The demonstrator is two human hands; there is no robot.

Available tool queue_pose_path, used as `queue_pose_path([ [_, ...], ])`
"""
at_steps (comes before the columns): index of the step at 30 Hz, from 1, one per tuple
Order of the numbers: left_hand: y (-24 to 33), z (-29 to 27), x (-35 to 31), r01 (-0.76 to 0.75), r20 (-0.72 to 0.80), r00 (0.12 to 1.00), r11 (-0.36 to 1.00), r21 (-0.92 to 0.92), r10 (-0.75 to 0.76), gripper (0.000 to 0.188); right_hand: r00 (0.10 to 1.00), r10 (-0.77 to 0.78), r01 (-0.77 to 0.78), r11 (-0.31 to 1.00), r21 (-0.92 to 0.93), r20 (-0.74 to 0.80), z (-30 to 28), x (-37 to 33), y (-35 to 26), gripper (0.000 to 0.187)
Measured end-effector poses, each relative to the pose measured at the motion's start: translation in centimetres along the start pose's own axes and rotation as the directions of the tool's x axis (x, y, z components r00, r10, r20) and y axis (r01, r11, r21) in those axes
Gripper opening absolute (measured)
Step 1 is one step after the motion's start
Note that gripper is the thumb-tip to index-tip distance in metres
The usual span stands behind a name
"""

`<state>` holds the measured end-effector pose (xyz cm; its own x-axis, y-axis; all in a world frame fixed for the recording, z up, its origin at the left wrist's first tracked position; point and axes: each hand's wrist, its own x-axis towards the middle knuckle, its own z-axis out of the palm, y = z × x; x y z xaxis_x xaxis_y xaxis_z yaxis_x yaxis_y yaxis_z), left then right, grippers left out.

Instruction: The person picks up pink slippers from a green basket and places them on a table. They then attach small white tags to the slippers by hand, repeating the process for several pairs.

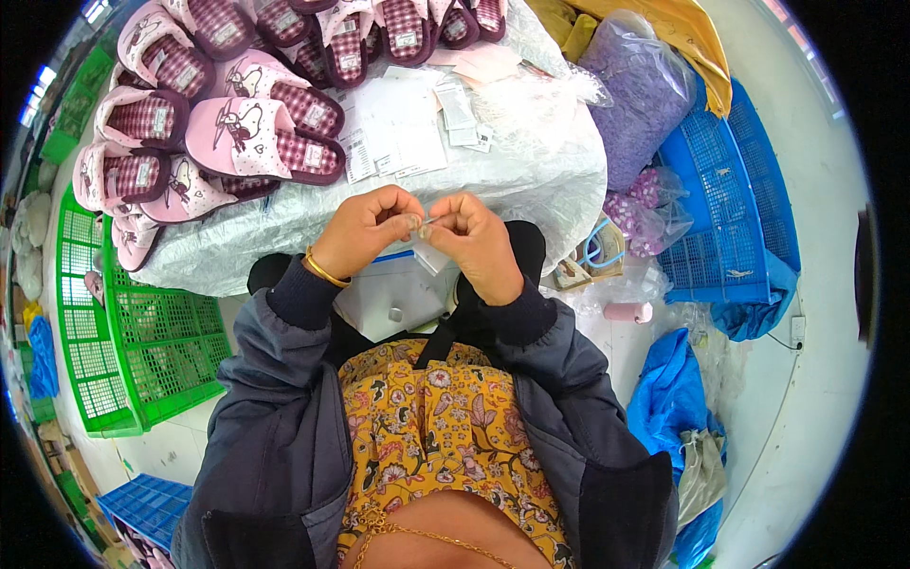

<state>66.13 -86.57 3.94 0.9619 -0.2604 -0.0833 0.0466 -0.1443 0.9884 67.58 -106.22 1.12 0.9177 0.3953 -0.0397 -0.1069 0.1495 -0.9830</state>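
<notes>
My left hand (370, 230) and my right hand (481, 248) meet in front of me, just off the table's near edge. Both are closed in a pinch, fingertips almost touching. A small white paper tag (431, 256) hangs below my right thumb and fingers. Something thin and small shows between the two sets of fingertips, too fine to make out. Pink slippers (239, 139) with dark plaid insoles are piled on the table to the left, many with a small white label inside.
White sheeting covers the table (531, 180), with papers (393, 119) and label slips (457, 112) on it. Green crates (166, 341) stand at left. At right are a blue crate (711, 190), a bag of purple material (635, 95) and a pink spool (627, 312).
</notes>
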Motion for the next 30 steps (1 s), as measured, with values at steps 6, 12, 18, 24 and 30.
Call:
queue_pose_path([
  [6, -0.9, 0.3, 0.6, -0.012, -0.003, 1.0, 0.993, 0.115, 0.012, 0.011, 0.963, -0.266, 0.232, 0.756, -0.612, 0.038, -1.2, -2.1, -1.5, 0.027],
  [12, 0.1, 2.6, 2.3, -0.099, 0.054, 0.995, 0.971, 0.216, 0.089, 0.014, 0.973, -0.179, 0.129, 0.946, -0.299, -0.145, -1.4, -1.8, -0.7, 0.022],
  [18, 0.1, 4.0, 7.6, -0.356, 0.011, 0.882, 0.652, 0.67, 0.471, 0.016, 0.973, -0.079, 0.041, 0.983, -0.177, -0.216, -3.3, -1.6, 1.4, 0.017],
  [24, -1.6, 4.2, 14.0, -0.37, 0.217, 0.807, 0.184, 0.91, 0.549, 0.02, 0.965, -0.081, 0.046, 0.989, -0.143, -0.249, -4.4, -2.0, 1.5, 0.014],
  [30, -1.5, 3.5, 16.8, -0.301, 0.22, 0.873, 0.126, 0.945, 0.436, 0.027, 0.962, -0.043, 0.023, 0.997, -0.076, -0.271, -5.1, -2.2, 2.0, 0.015],
])
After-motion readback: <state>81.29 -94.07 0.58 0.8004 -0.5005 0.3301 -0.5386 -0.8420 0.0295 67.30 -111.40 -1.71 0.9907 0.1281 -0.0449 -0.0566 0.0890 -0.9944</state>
